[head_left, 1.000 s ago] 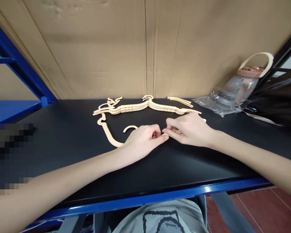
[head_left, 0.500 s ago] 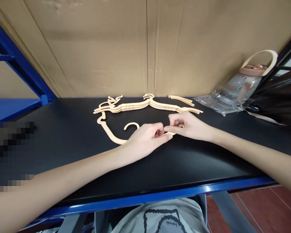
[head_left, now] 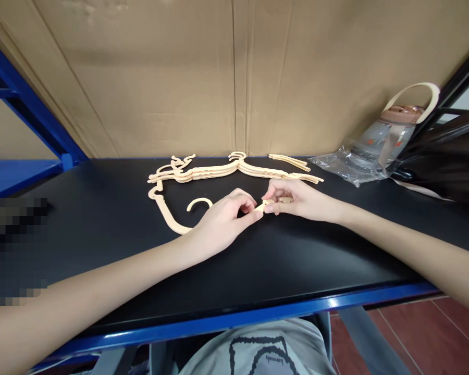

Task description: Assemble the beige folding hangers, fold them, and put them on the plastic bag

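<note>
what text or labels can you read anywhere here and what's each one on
Grey shirt: one small line of print inside its black design, too small to read.
Water bottle: reddish marks, too blurred to read.
Beige hanger piece held by left hand and right hand, cardboard wall: no print seen.

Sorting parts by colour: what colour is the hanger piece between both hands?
Pale cream; the hanger piece shows best in the head view.

I see my left hand (head_left: 222, 221) and my right hand (head_left: 297, 200) meet over the black worktop (head_left: 101, 219). Both pinch one small cream piece (head_left: 266, 203) with their fingertips. A long curved bar (head_left: 164, 211) lies beside the left hand, with a little hook (head_left: 199, 203) near it. A pile of hangers (head_left: 219, 171) lies behind. A bottle (head_left: 391, 136) sits far right.
</note>
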A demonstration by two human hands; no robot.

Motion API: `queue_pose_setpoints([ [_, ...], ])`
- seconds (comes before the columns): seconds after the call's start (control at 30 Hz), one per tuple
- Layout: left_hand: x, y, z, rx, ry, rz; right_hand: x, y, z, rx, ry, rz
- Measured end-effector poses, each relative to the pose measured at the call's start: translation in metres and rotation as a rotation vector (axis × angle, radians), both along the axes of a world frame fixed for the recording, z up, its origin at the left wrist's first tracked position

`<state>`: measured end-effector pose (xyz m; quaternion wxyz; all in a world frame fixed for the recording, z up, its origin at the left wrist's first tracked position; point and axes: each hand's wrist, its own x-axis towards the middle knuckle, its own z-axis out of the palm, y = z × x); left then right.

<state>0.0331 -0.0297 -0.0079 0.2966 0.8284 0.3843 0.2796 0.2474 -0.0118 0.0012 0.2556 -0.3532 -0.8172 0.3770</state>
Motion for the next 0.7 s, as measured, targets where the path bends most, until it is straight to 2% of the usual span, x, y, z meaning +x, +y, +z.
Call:
queue_pose_setpoints([
  [0.17, -0.0022, -0.0015, 0.0002, -0.088, 0.016, -0.016, -0.0007, -0.0017, -0.006, 0.032, 0.02, 0.02],
  [0.5, -0.0014, -0.0023, -0.0009, -0.205, -0.059, -0.033, -0.0048, -0.0057, -0.0035, 0.134, -0.049, -0.014],
  [0.7, -0.0013, -0.0019, 0.0012, -0.224, 0.004, -0.026, -0.006, -0.0053, -0.0039, 0.152, -0.061, -0.018],
])
